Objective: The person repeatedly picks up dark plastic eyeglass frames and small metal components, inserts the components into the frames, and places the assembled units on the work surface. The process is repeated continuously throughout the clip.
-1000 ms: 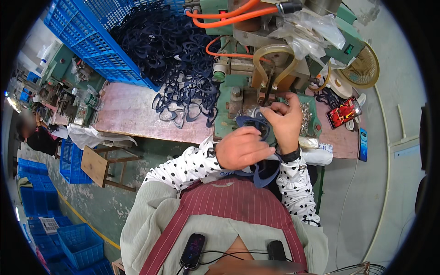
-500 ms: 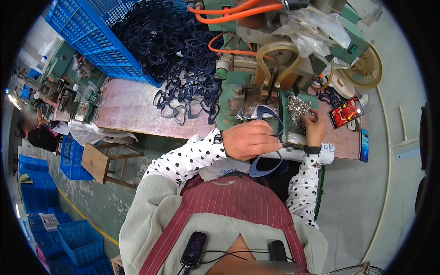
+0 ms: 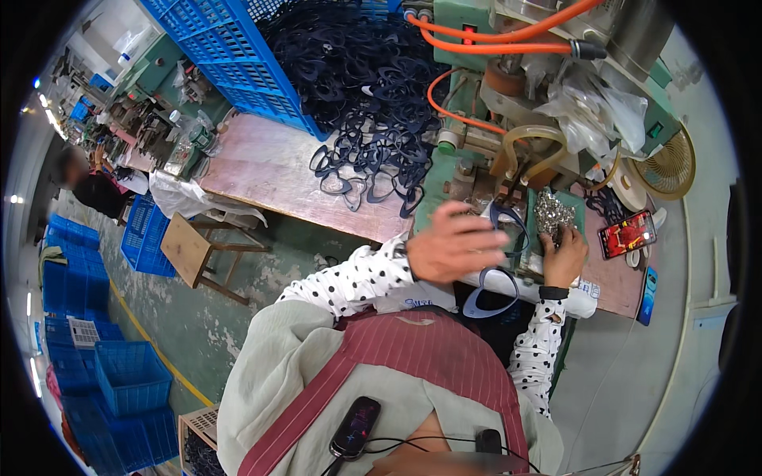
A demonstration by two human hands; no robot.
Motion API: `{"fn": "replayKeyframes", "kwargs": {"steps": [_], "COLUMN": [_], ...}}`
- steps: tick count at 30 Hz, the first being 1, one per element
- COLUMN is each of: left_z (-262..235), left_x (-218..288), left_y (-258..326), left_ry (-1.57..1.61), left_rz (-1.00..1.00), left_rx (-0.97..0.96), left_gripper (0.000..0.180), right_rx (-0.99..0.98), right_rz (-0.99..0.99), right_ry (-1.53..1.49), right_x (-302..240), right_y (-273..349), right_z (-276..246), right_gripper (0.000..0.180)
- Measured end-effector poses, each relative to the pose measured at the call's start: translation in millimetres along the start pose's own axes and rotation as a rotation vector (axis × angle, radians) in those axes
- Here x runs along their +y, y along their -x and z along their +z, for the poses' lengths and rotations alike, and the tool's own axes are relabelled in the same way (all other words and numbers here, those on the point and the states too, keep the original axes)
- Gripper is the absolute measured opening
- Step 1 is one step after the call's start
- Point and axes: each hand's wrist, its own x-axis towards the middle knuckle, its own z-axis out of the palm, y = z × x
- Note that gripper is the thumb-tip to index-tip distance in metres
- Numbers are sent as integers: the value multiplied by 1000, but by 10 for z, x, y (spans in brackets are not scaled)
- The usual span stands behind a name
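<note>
My left hand (image 3: pixel 455 244) is over the bench's front edge, its fingers stretched and apart, slightly blurred. Just beside its fingertips a dark blue looped strap piece (image 3: pixel 490 295) hangs down from the press (image 3: pixel 508 170), one loop up at the tool and the other below. My right hand (image 3: pixel 565 258) bends its fingers into the near edge of a heap of small shiny metal parts (image 3: pixel 553 210), lying in a green tray (image 3: pixel 527 258). Whatever its fingertips pinch is too small to make out.
A blue crate (image 3: pixel 230 59) and a pile of dark blue pieces (image 3: pixel 357 87) cover the bench's far left. Right of the tray lie a lit phone (image 3: pixel 627 234), a blue phone (image 3: pixel 648 295) and a fan (image 3: pixel 665 163). A wooden stool (image 3: pixel 190 250) stands left; another person (image 3: pixel 95 190) sits beyond.
My left hand has opened its fingers off the blue strap piece. My right hand has shifted to the near side of the metal parts. The whole view has turned slightly.
</note>
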Motion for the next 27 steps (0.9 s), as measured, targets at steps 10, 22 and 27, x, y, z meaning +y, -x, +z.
{"fn": "replayKeyframes", "kwargs": {"steps": [10, 22, 27], "left_z": [-689, -796, -601], "left_x": [-1455, -1518, -646], "left_y": [1461, 907, 179], "left_ry": [-837, 152, -286], "left_rz": [-844, -1053, -535], "left_rx": [-357, 299, 111], "left_gripper": [31, 16, 28], "right_rx": [-34, 81, 117], "right_rz": [308, 217, 384], "right_ry": [-358, -340, -603], "right_x": [5, 19, -291], "right_y": [22, 48, -148], "right_z": [-43, -21, -242], "right_gripper": [14, 13, 11]}}
